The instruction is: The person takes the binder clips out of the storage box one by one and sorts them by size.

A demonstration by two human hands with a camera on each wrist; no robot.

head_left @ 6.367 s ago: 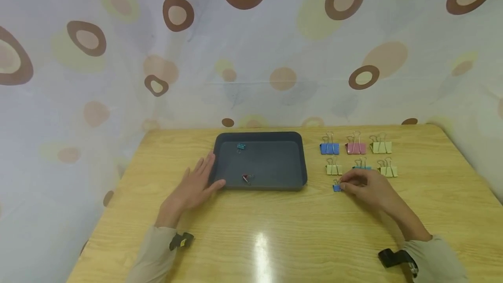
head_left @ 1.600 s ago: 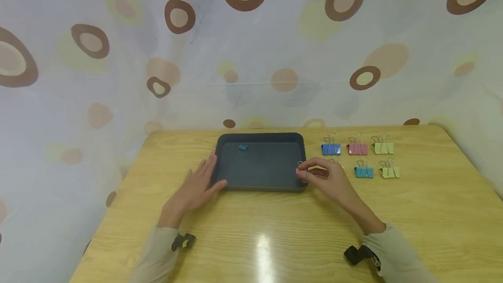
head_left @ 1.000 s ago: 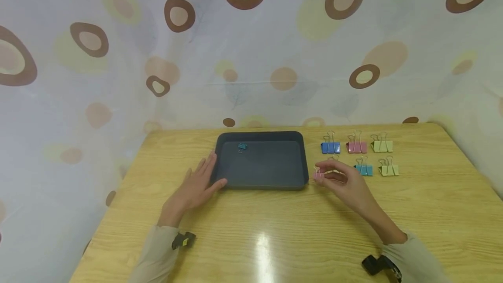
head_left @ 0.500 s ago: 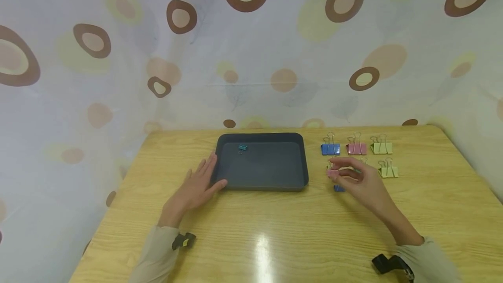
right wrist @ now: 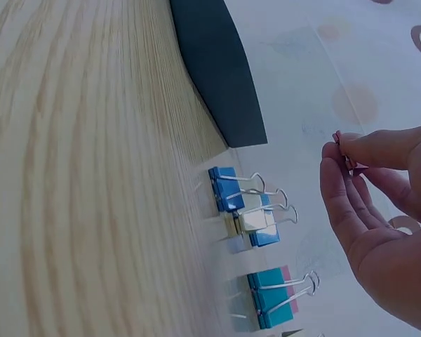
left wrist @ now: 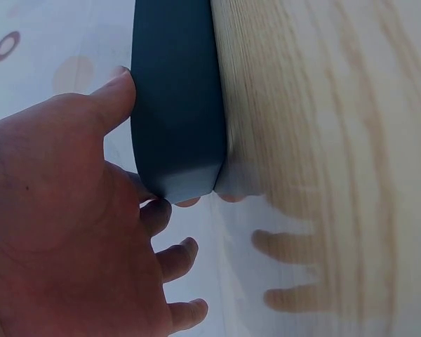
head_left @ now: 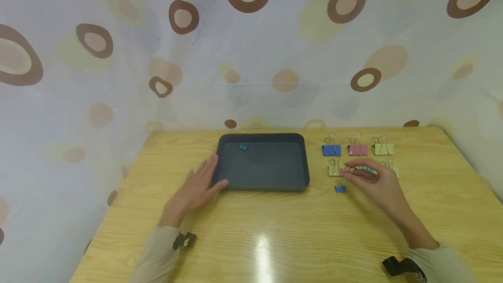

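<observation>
Between thumb and fingertips, my right hand pinches a small pink binder clip, held above the table among the rows of clips. In the right wrist view the pink clip shows edge-on, raised off the tabletop. Just below the hand sits a small blue binder clip, with a pale yellow one behind it. A teal clip is partly covered by the fingers. My left hand rests with spread fingers against the left end of the dark grey tray, thumb at its front rim.
Inside the tray, toward the back left, lies a small teal binder clip. Larger blue, pink and yellow clips form the back row. Another yellow clip is partly behind the right hand. A patterned curtain hangs behind.
Earlier, a small reddish clip lay in the tray; now the right hand holds a pink one. Over the last second that hand carried it rightward, past the small blue clip. The left hand stays put.
</observation>
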